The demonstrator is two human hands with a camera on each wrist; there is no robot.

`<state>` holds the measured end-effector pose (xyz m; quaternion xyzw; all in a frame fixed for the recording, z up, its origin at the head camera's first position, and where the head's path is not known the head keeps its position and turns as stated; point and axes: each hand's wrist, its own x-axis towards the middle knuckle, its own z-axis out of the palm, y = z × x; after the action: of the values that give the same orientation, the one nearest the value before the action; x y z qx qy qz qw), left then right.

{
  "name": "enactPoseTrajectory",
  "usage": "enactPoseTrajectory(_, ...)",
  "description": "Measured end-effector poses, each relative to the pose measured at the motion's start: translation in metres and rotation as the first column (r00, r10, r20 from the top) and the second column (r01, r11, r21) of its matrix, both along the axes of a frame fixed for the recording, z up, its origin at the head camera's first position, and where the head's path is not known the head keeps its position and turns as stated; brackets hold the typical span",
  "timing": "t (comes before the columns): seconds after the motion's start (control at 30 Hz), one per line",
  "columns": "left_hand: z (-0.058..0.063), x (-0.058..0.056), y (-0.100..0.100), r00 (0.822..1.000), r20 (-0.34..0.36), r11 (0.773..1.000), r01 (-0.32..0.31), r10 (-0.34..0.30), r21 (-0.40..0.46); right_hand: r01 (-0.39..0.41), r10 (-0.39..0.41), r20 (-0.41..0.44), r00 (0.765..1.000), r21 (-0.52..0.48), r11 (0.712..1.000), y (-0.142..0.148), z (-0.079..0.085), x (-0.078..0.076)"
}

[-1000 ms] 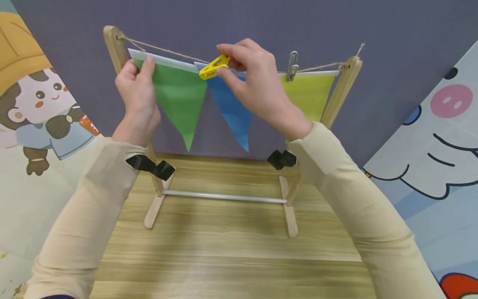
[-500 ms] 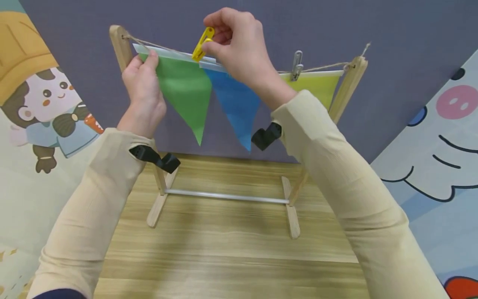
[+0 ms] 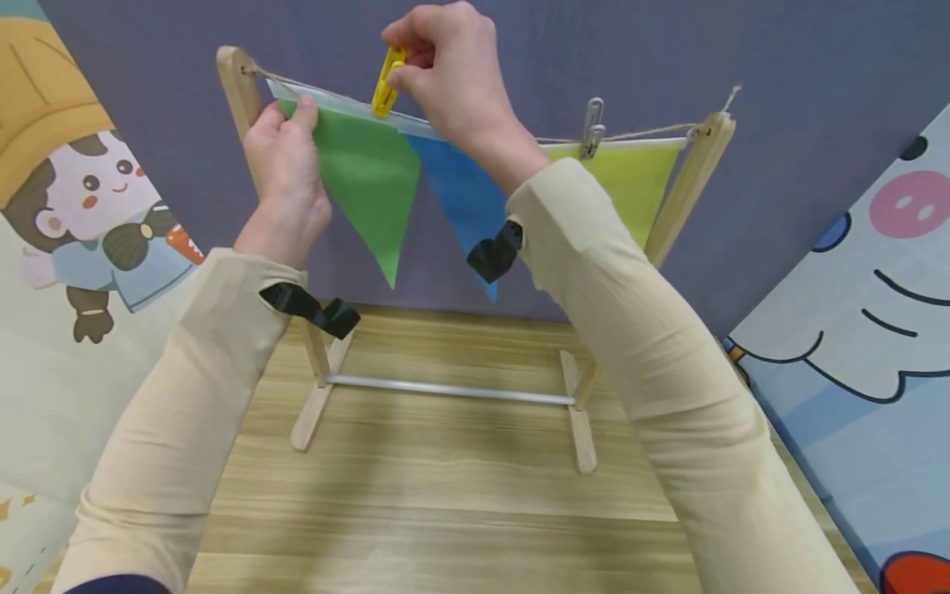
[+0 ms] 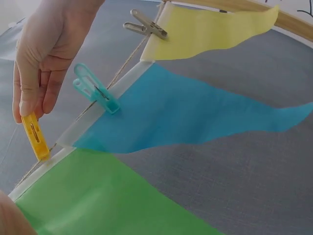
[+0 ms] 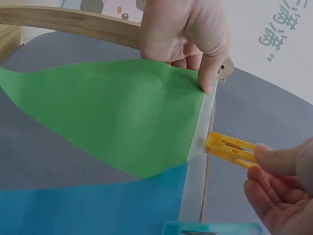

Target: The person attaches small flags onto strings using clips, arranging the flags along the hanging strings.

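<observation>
My left hand [image 3: 285,173] pinches the upper left corner of a green triangular flag [image 3: 367,177] between thumb and fingers, holding its white top edge along the twine [image 5: 211,122]. My right hand [image 3: 460,74] pinches the handles of a yellow clothespin [image 5: 230,147]. The clothespin's tip meets the white edge near the flag's right end; whether it bites on both flag and twine I cannot tell. A blue flag [image 4: 190,107] hangs beside the green one, their edges overlapping slightly. A teal clothespin [image 4: 95,88] clips it to the twine, hidden behind my right hand in the head view.
A yellow flag [image 3: 631,177] hangs at the right under a metal clip [image 3: 592,128]. Wooden posts [image 3: 690,181] carry the twine, with a pale rod [image 3: 453,389] joining their feet on the wood-grain tabletop [image 3: 445,495]. A grey-purple panel [image 3: 631,49] stands behind.
My right hand has moved up and left with the yellow clothespin, which has turned from slanted to nearly upright and come down onto the green flag's top edge. My left hand keeps its pinch.
</observation>
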<state>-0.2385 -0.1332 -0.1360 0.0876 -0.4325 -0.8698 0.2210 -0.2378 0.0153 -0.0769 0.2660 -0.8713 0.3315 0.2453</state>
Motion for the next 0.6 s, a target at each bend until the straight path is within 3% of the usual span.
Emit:
enactPoseTrajectory(0.3,0.0013,-0.0018,0.0004,0.999,-0.001,0.999,0.038,-0.038,0.009,-0.008,0.008,0.017,1.0,0.007,1.0,-0.0026,0.0027,-0.0043)
enactPoseTrajectory(0.6,0.0016,-0.0063,0.0025,0.998,0.0,0.996,0.063,-0.064,0.063,-0.007,0.006,0.112,0.994,0.002,1.0,-0.0018,0.0052,-0.0067)
